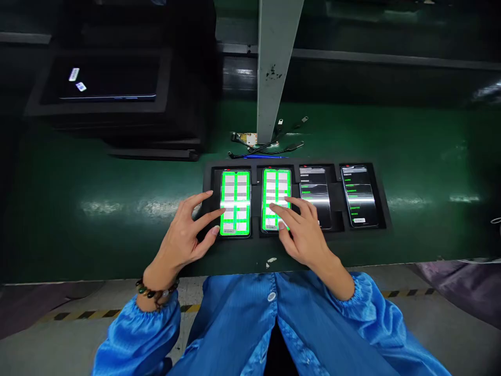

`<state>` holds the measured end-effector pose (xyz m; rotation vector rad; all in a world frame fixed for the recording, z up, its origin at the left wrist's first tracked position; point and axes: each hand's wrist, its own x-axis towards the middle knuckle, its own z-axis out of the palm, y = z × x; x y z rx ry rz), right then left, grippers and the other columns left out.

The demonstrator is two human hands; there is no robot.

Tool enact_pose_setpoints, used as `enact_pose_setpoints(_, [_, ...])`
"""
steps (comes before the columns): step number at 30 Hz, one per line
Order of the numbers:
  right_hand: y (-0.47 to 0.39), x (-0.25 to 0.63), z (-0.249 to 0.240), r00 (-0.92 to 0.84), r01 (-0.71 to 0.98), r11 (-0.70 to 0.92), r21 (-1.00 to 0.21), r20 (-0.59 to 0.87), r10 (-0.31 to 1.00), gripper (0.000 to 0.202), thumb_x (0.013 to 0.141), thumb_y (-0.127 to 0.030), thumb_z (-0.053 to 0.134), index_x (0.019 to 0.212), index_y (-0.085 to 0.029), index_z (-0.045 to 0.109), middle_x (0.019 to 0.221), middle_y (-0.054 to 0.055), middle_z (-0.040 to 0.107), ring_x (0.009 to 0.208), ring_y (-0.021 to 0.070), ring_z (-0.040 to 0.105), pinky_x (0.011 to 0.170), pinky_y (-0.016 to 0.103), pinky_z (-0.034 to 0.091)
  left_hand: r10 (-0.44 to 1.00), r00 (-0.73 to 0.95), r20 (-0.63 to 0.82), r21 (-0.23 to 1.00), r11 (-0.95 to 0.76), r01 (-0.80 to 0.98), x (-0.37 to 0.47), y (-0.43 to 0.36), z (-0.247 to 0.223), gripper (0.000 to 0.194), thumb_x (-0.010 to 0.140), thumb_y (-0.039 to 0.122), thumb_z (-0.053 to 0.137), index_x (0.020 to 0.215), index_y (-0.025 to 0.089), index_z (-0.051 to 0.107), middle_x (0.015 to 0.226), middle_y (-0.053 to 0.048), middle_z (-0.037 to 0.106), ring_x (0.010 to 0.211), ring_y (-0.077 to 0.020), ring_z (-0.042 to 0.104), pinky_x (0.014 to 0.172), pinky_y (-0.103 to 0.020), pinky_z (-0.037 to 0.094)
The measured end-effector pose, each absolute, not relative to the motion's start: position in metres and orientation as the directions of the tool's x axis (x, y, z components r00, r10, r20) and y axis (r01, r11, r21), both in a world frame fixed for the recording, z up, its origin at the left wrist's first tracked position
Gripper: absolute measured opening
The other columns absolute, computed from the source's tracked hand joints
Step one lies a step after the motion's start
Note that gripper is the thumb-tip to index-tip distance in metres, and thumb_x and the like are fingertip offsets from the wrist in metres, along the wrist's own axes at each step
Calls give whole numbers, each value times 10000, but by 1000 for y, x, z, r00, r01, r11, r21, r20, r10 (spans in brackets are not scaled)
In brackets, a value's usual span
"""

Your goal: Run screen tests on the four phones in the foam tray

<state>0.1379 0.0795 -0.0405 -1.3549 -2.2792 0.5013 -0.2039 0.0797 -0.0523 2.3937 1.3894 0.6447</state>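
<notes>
Several smartphones lie face up in a row in a black foam tray [256,209]. The leftmost smartphone [235,196] shows a green and white grid, and my left hand [190,227] is at its left edge, fingers spread, index fingertip at the screen. My right hand [303,230] has its fingers apart over the second smartphone [276,183], which shows a similar grid; its index fingertip is on the screen. Beside it, a third smartphone [319,196] with a dark screen and green text is partly covered by that hand. The rightmost smartphone [359,196] looks alike.
At the back left stands a stack of black trays [168,125] with a dark phone [109,83] on top. A grey metal post [276,68] rises behind the tray. Black cables [266,150] and a blue pen-like stick [266,156] lie by its foot on the green table [430,156].
</notes>
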Motion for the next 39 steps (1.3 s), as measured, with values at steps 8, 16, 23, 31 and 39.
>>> enact_pose_setpoints(8, [80,146,-41,-269,789,363,-495,252,929,423,1055,-253,583,1466,-305,670,1280,39,832,1374,322,648,1183,551,409,859,471,202,367,-512,777,-185,87,-49,373,1044,303,628,1391,267,760,1662,-170,506,1461,-417,512,1186,-672,454])
enact_pose_setpoints(16, [82,128,-43,-360,750,386,-537,158,920,477,1079,-258,538,1550,-275,611,1380,47,804,1437,358,565,1132,553,442,805,564,184,367,-589,721,-159,98,-44,401,1040,377,650,1420,292,746,1647,-146,553,1470,-390,518,1260,-663,390])
enact_pose_setpoints(23, [94,113,-42,-363,752,386,-534,153,919,487,1100,-234,482,1573,-258,596,1349,61,812,1469,342,545,1161,539,434,911,377,166,312,-411,856,-198,88,-47,422,1046,413,645,1444,309,736,1667,-137,529,1461,-401,513,1251,-683,379])
enact_pose_setpoints(31, [80,147,-39,-181,825,240,-512,164,970,372,1095,-230,528,1432,-285,676,1301,77,812,1405,349,612,1128,563,444,878,428,215,315,-477,820,-172,99,-46,366,1023,442,690,1355,307,769,1622,-118,585,1445,-379,541,1248,-665,399])
enact_pose_setpoints(39, [95,118,-45,-296,777,339,-531,167,941,464,1093,-217,504,1541,-263,614,1249,71,830,1429,358,570,1150,559,432,847,495,191,307,-531,790,-151,104,-42,411,1034,455,680,1407,295,741,1651,-123,562,1465,-373,527,1284,-642,371])
